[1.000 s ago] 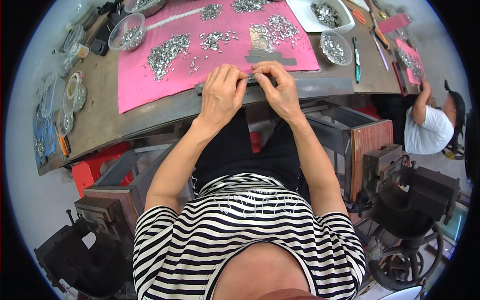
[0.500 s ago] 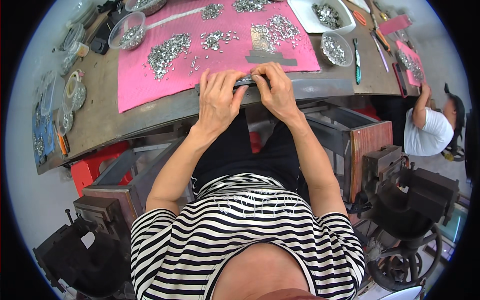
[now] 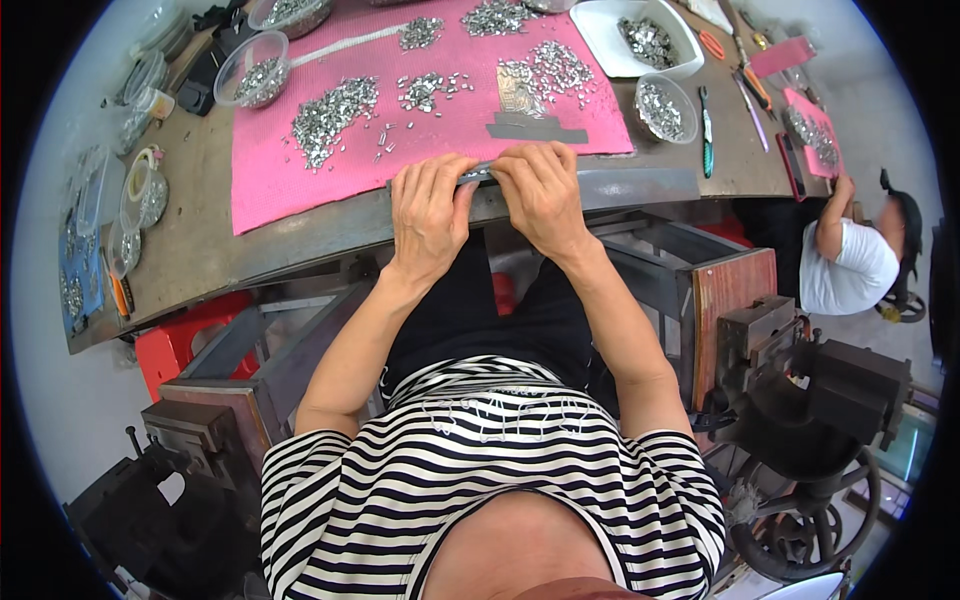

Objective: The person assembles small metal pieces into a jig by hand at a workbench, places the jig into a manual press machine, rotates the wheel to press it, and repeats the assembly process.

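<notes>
At the near edge of the pink mat [image 3: 270,190], my left hand [image 3: 430,215] and my right hand [image 3: 542,200] are close together. Both have their fingers curled down around a narrow dark metal strip [image 3: 477,174], which shows in the gap between them with small silvery bits along it. Its ends and most of my fingertips are hidden. Just beyond my right hand lies a flat grey bar [image 3: 537,130], with a tan plate [image 3: 517,92] and a pile of small silver metal pieces [image 3: 562,70] behind it.
More metal pieces form a large heap [image 3: 333,115] on the mat. Filled clear tubs [image 3: 262,80], [image 3: 665,108] and a white tray [image 3: 597,40] flank it. A green-handled tool [image 3: 707,140] lies at right. A seated person [image 3: 855,260] works farther right; red stools and machines stand below the bench.
My right hand has turned so its back faces up more, fingers bunched over the strip. My left fingers have drawn closer together. The view has shifted slightly.
</notes>
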